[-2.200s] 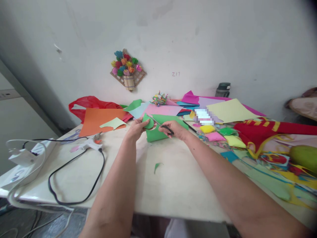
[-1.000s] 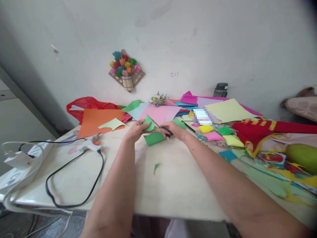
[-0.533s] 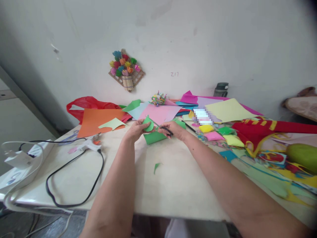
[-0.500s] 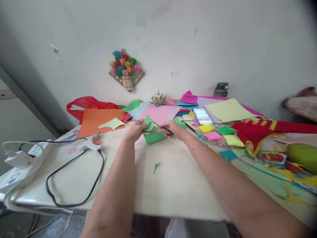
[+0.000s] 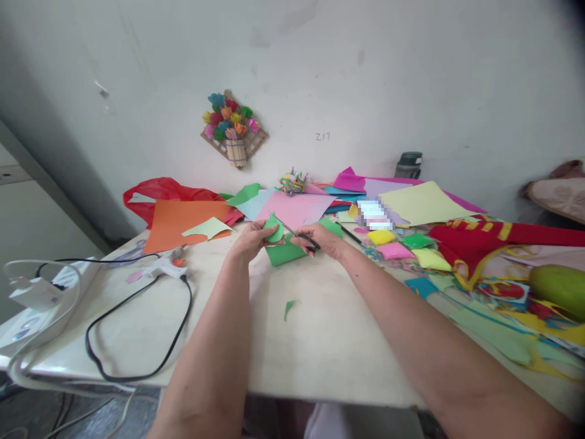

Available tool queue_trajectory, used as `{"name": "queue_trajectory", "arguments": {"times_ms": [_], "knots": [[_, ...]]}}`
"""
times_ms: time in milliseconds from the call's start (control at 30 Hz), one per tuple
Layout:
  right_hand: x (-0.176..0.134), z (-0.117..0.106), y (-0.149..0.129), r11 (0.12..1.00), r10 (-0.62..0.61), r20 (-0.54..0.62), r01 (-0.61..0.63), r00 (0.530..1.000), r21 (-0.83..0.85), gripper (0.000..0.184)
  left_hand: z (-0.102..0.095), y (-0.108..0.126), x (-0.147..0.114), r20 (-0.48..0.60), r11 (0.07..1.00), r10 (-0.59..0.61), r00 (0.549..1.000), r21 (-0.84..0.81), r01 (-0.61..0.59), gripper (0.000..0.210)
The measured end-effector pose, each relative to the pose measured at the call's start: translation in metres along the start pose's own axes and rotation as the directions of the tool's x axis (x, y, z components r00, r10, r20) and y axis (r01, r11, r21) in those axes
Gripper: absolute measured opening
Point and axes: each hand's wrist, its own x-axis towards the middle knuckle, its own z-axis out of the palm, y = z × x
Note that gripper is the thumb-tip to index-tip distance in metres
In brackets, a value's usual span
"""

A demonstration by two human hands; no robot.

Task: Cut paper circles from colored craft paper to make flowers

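My left hand (image 5: 252, 239) pinches a small green paper piece (image 5: 275, 230) with a rounded edge. My right hand (image 5: 325, 240) is closed around the dark handles of a pair of scissors (image 5: 308, 240). Their blades point up and left, reaching the green piece at its upper side. Under both hands lies a larger sheet of green paper (image 5: 287, 252) on the table. A small green scrap (image 5: 289, 308) rests nearer to me on the bare tabletop (image 5: 315, 353).
At left are a white glue gun (image 5: 167, 266) with a looped black cable and a power strip (image 5: 68, 292). Orange paper (image 5: 183, 219) and pink paper (image 5: 297, 207) lie behind. To the right are a phone (image 5: 375, 213), colourful packets (image 5: 395, 250), red cloth (image 5: 475, 241) and a green fruit (image 5: 558, 290).
The green piece in my left hand has tilted slightly, and the scissors have shifted very little. Everything else on the table stays in place.
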Motion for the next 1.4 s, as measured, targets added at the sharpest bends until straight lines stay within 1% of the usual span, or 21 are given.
{"name": "queue_trajectory", "arguments": {"times_ms": [200,500,633,800,933,1133,1200,1333,1400], "knots": [[0.001,0.001,0.000,1.000,0.004,-0.004,-0.004,1.000,-0.002,0.033,0.002,0.001,-0.001,-0.011,1.000,-0.010,1.000,-0.013,0.010,0.024],[0.002,0.000,0.001,1.000,0.017,-0.031,-0.017,0.999,0.015,0.033,-0.002,-0.001,0.002,-0.014,1.000,-0.012,1.000,-0.029,0.012,0.024],[0.002,0.001,0.001,0.999,0.023,-0.052,-0.022,0.998,0.025,0.032,-0.002,-0.002,0.002,-0.005,1.000,-0.005,1.000,-0.030,0.005,0.024],[0.002,-0.001,0.003,1.000,0.002,-0.044,-0.001,0.999,0.018,0.030,-0.004,-0.004,0.003,0.008,1.000,0.005,1.000,-0.030,-0.005,0.023],[0.002,-0.002,0.005,1.000,0.008,-0.049,-0.007,0.999,0.021,0.032,-0.006,-0.004,0.004,0.006,0.999,0.020,1.000,-0.026,-0.019,0.022],[0.002,-0.002,0.003,1.000,0.000,-0.059,0.001,0.998,0.028,0.033,-0.010,-0.004,0.002,0.001,1.000,-0.008,1.000,-0.023,0.008,0.019],[0.002,-0.002,0.003,1.000,-0.001,-0.068,0.003,0.998,0.029,0.033,-0.012,-0.006,0.003,-0.007,1.000,-0.004,1.000,-0.029,0.004,0.018],[0.002,-0.001,0.003,0.999,0.006,-0.090,-0.003,0.996,0.037,0.034,-0.015,-0.008,0.005,-0.057,0.999,0.011,0.998,-0.046,-0.013,0.018],[0.002,0.000,0.003,0.999,0.013,-0.099,-0.009,0.995,0.037,0.035,-0.015,-0.008,0.006,-0.059,0.999,0.003,0.998,-0.049,-0.006,0.020]]}}
